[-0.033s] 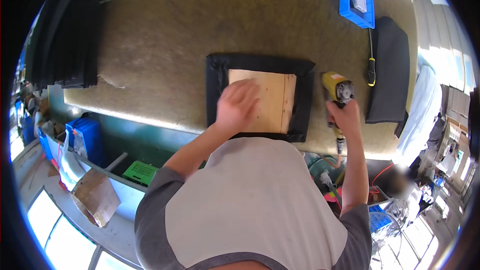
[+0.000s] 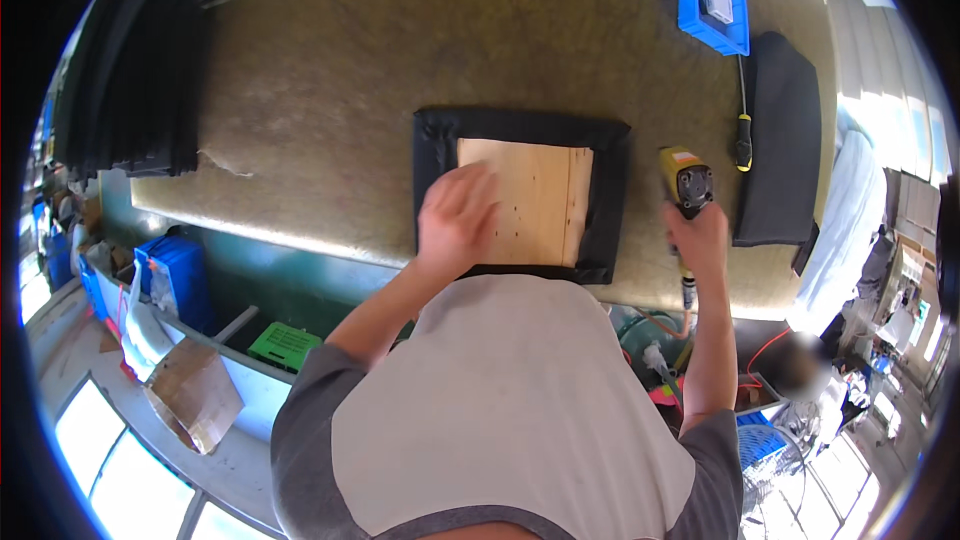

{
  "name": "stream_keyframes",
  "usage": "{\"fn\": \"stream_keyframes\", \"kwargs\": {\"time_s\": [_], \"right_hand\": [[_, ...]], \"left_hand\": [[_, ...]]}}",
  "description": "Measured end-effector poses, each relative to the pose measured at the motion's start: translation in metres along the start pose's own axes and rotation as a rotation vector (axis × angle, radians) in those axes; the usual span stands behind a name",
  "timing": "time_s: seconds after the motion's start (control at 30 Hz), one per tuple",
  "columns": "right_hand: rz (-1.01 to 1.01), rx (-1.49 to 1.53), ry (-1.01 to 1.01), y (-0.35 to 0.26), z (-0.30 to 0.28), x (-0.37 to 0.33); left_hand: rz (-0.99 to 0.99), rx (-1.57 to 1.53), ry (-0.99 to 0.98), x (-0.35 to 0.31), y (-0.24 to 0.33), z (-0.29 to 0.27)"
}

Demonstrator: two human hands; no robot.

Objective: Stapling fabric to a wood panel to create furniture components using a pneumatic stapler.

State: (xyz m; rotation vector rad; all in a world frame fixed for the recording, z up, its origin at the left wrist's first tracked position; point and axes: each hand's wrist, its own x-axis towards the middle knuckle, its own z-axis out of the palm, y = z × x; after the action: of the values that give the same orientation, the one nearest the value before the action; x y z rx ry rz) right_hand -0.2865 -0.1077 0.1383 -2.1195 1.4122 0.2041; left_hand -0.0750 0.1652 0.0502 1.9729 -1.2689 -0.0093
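A wooden board (image 2: 530, 205) lies on the work table, its edges wrapped in black upholstery fabric (image 2: 605, 210). Over the board's left part is my left hand (image 2: 458, 222), loosely extended and slightly blurred, with nothing seen in it. Whether it touches the board I cannot tell. To the right of the padded panel, my right hand (image 2: 702, 238) grips a yellow and black air staple gun (image 2: 688, 178). An air hose (image 2: 688, 322) runs from the gun's lower end past the table's near edge.
Right of the gun lie a screwdriver (image 2: 743, 140) and a dark fabric piece (image 2: 778, 145). A blue bin (image 2: 700, 25) with a small white box sits at the far right. Stacked black pieces (image 2: 130, 80) stand at the left. Below the table is a green crate (image 2: 285, 345).
My left hand has shifted a little to the left over the board. My right hand has moved slightly to the right with the staple gun. The panel stays in place.
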Motion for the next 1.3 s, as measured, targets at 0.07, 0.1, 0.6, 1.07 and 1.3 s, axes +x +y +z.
{"fn": "stream_keyframes", "kwargs": {"time_s": [0.07, 0.1, 0.6, 1.07, 1.3], "right_hand": [[-0.274, -0.239, 0.317, 0.005, -0.007, -0.011], [-0.548, -0.490, 0.628, 0.008, -0.006, -0.015], [0.006, 1.051, -0.272, 0.076, 0.096, -0.025], [-0.213, 1.008, -0.231, 0.040, 0.091, -0.006], [-0.351, 0.830, -0.284, 0.000, 0.120, 0.000]], "left_hand": [[-0.125, 0.143, 0.000, -0.024, 0.003, -0.033], [-0.128, 0.161, -0.002, -0.038, 0.005, -0.042], [-1.232, -0.675, -0.032, -0.075, 0.006, -0.041], [-0.889, -0.998, 0.474, 0.024, -0.010, -0.196], [-0.402, -0.791, 1.110, 0.113, -0.102, -0.428]]}}
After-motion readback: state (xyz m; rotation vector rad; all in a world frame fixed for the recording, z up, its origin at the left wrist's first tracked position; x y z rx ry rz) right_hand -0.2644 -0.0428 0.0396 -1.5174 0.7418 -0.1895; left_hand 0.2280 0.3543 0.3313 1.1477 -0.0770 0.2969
